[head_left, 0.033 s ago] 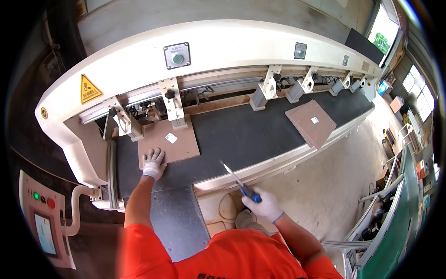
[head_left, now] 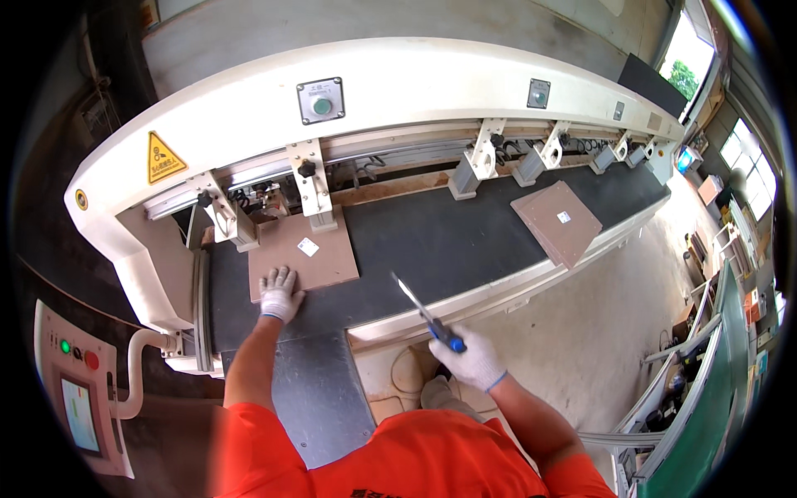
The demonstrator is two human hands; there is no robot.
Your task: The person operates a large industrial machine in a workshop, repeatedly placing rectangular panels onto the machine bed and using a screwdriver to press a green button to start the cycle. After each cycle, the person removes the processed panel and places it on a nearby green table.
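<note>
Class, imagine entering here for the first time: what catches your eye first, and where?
The long white machine arching across the top would probably strike first, with a yellow warning sign near its left end. Below, the gloved left hand touches a brown board, while the gloved right hand holds a blue-handled tool pointing toward the dark table.

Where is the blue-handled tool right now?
In the head view, the blue-handled tool is in the person's gloved right hand, just below and right of centre, its tip seen against the black worktop.
</note>
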